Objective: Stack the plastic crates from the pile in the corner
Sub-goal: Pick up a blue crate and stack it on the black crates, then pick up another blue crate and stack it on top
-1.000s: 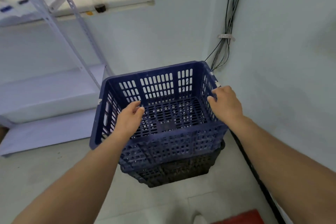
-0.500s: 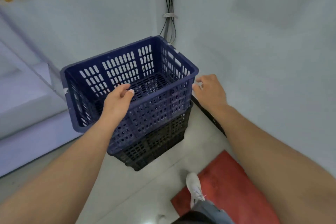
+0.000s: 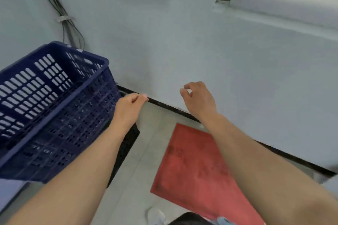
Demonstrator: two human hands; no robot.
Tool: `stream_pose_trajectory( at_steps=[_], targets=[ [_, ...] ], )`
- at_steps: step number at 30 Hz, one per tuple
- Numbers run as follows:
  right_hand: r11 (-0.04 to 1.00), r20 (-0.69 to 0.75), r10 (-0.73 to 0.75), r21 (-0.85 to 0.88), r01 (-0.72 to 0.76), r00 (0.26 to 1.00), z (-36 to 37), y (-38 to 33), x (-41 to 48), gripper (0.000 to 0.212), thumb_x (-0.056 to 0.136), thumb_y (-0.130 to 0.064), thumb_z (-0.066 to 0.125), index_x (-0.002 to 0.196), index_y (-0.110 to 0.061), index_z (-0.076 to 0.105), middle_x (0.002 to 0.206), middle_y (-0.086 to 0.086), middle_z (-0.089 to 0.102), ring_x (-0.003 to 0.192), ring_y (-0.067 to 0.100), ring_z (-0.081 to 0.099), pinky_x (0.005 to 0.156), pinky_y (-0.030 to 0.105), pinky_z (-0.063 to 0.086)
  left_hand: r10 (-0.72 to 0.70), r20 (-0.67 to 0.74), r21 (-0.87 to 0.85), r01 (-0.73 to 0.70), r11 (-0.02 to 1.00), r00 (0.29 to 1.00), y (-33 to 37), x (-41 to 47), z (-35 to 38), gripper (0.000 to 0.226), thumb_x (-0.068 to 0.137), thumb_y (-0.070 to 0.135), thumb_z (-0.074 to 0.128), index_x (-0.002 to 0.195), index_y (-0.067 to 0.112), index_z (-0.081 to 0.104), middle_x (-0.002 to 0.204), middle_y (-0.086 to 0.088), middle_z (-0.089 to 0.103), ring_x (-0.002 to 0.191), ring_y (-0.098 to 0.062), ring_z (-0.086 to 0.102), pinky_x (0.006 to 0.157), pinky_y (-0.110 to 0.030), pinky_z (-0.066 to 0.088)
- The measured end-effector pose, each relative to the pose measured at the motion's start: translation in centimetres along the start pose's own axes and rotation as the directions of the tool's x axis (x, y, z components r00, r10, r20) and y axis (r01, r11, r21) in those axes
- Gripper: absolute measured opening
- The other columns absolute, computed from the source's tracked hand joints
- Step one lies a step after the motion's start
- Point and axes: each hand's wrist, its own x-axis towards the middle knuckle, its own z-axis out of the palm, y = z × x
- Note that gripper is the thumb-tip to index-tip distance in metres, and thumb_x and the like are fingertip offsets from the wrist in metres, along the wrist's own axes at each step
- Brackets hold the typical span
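A dark blue slotted plastic crate (image 3: 54, 107) sits on top of a black crate (image 3: 126, 144) at the left, in the room's corner. Only a strip of the black crate shows below and right of the blue one. My left hand (image 3: 129, 107) hangs just right of the blue crate's corner, fingers loosely curled, holding nothing and apart from the crate. My right hand (image 3: 199, 98) is further right, in front of the wall, fingers curled and empty.
A red mat (image 3: 197, 170) lies on the pale tiled floor below my right arm. A black skirting strip (image 3: 274, 153) runs along the wall's foot. Cables (image 3: 67, 23) run down the corner behind the crates. My shoe (image 3: 155, 215) shows at the bottom.
Both hands have let go of the blue crate and moved right of it. The view has swung right, so the crates now sit at the left edge.
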Motion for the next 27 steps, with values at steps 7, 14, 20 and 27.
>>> stream_pose_trajectory(
  at_steps=[7,14,20,27],
  targets=[
    [0.965,-0.117,0.214,0.183,-0.191,0.97,-8.4,12.1,-8.0,0.033,0.096,-0.029,0.046,0.126,-0.017,0.056,0.117,0.0,0.06,0.1,0.022,0.063,0.093,0.038,0.047,0.077,0.223,-0.091,-0.058,0.994,0.972,4.4,-5.3,13.8,0.022,0.095,0.022,0.054,0.115,0.014,0.061,0.095,0.006,0.063,0.084,-0.01,0.062,0.073,-0.023,0.049],
    [0.876,-0.255,0.451,0.308,-0.371,0.855,-19.8,26.5,-19.2,0.024,0.095,-0.028,0.047,0.103,-0.015,0.067,0.097,0.001,0.068,0.09,0.021,0.063,0.083,0.034,0.048,0.101,0.49,-0.114,-0.051,0.992,0.866,8.7,-15.7,32.0,0.025,0.095,0.022,0.054,0.12,0.016,0.056,0.1,0.0,0.06,0.086,-0.02,0.065,0.055,-0.023,0.054],
    [0.777,-0.337,0.621,0.381,-0.501,0.707,-26.5,37.5,-28.4,0.022,0.093,-0.027,0.048,0.095,-0.017,0.069,0.09,0.003,0.07,0.087,0.024,0.064,0.079,0.034,0.048,0.131,0.67,-0.106,-0.08,0.991,0.731,12.1,-24.9,45.0,0.028,0.096,0.021,0.052,0.124,0.02,0.05,0.101,0.003,0.057,0.084,-0.021,0.067,0.047,-0.029,0.056],
    [0.688,-0.382,0.724,0.453,-0.566,0.574,-31.1,46.4,-37.2,0.026,0.093,-0.032,0.044,0.104,-0.021,0.065,0.102,0.001,0.067,0.091,0.024,0.065,0.082,0.043,0.052,0.163,0.793,-0.072,-0.174,0.982,0.587,13.8,-33.7,55.5,0.029,0.096,0.025,0.053,0.124,0.021,0.053,0.109,-0.001,0.06,0.091,-0.021,0.067,0.069,-0.035,0.058]
  ],
)
